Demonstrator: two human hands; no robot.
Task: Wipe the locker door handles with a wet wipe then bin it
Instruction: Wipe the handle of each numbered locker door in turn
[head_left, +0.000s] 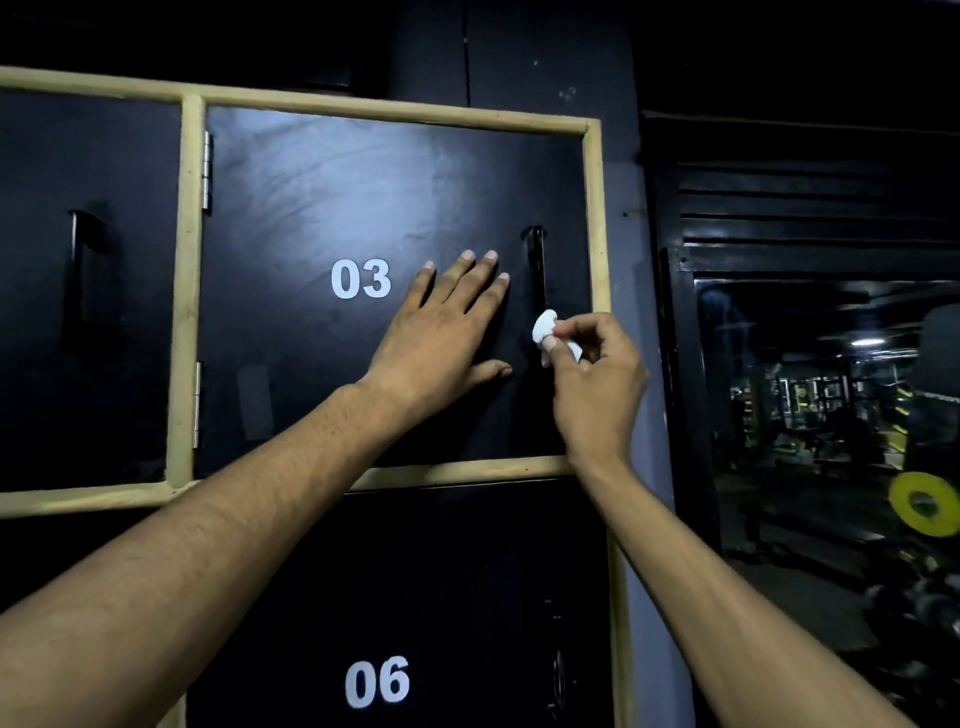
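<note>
Left hand (447, 325) flat on locker door 03 (322, 208), fingers spread, right hand (595, 374) fingers pinching wet wipe (545, 326) against handle (536, 265)

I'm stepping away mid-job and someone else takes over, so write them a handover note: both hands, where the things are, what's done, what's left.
Left hand: open, lying flat against door 03, fingers straight.
Right hand: pinches the wet wipe against the lower part of the handle of door 03.
Done: the wipe is out and on this handle; which handles are already clean cannot be told.
Left: finish this handle, do the handle on the left-hand door and the dimly seen handle of door 06 if needed, then bin the wipe. No bin is in view.
</note>
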